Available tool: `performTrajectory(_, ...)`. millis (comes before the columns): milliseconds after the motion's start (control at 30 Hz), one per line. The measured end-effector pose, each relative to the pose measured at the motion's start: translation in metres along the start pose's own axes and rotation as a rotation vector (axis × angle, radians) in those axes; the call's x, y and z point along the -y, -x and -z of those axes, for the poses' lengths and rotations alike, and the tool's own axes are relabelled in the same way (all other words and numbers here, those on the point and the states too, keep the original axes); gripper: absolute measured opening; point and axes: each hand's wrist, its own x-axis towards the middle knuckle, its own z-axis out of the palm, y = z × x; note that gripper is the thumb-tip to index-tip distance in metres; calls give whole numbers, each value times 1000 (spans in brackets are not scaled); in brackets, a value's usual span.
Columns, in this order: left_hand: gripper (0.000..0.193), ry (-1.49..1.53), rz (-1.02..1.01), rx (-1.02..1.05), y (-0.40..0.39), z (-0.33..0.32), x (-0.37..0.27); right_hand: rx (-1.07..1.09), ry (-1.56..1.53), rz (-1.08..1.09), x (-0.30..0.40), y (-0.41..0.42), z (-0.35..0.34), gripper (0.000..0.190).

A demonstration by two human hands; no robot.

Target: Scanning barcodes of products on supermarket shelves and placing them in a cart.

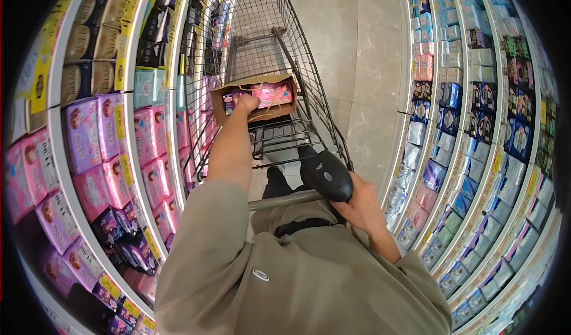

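Note:
My left hand (246, 103) reaches into an open brown paper bag (285, 109) standing in the near end of a black wire shopping cart (308, 62). It lies over a dark purple packet (230, 99); the fingers are mostly hidden, so a grip on it cannot be told. Beside it in the bag lies a pink plastic-wrapped packet (272, 93). Thin twisted bag handles arch over the packets. In my right hand (363, 203) is a black handheld barcode scanner (328, 176), held just above the cart's handlebar (290, 200).
Shelves of pink and purple packets (91, 132) rise close on the left, with yellow price tags along their edges. On the right, long shelves hold silver, blue and dark packets (439, 96). Grey tile floor (370, 58) runs between the cart and the right shelves.

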Motion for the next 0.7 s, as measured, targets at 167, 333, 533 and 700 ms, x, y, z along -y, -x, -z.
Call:
performTrajectory(167,31,179,183,-42,-51,-61,-18,5,-55,-175,-19,-13,10,44)
performTrajectory(333,43,351,213,-365,-95,-53,52,63,-98,-116,-7,-25,21,43)
performTrajectory(533,43,322,214,-231,-54,-69,-29,26,-155,-178,-24,-21,18,42)
performTrajectory(700,43,302,164,-101,11,-27,-74,8,-160,-179,-16,-16,13,36)
